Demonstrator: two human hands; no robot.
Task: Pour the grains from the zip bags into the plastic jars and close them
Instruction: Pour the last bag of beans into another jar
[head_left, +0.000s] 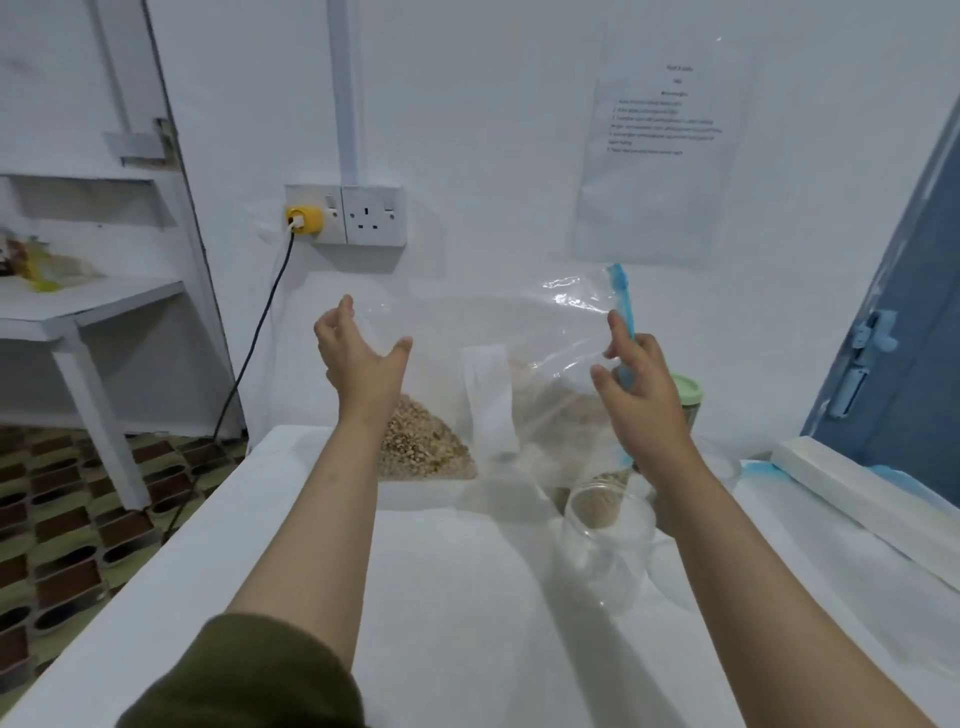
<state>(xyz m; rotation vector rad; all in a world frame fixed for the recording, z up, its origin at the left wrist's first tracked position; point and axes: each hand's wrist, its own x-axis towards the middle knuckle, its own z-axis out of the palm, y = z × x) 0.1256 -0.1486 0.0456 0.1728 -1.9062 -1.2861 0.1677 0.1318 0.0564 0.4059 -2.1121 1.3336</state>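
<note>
A clear zip bag (498, 332) with a blue zip strip (621, 291) stands up over the back of the white table (457, 597). Brown grains (426, 447) lie heaped in its lower left corner. My left hand (358, 358) cups the bag's left edge, fingers and thumb spread around the film. My right hand (634, 384) grips the blue zip edge on the right. An open clear plastic jar (608, 540) stands below the right hand with a little grain showing at its base. A jar with a green lid (685, 392) stands partly hidden behind the right hand.
A wall socket with a yellow plug (304, 221) and a dark cable hangs at the back left. A white shelf unit (88, 312) stands left over patterned floor. A blue door (898, 364) is at the right. A white box edge (852, 493) lies on the table's right.
</note>
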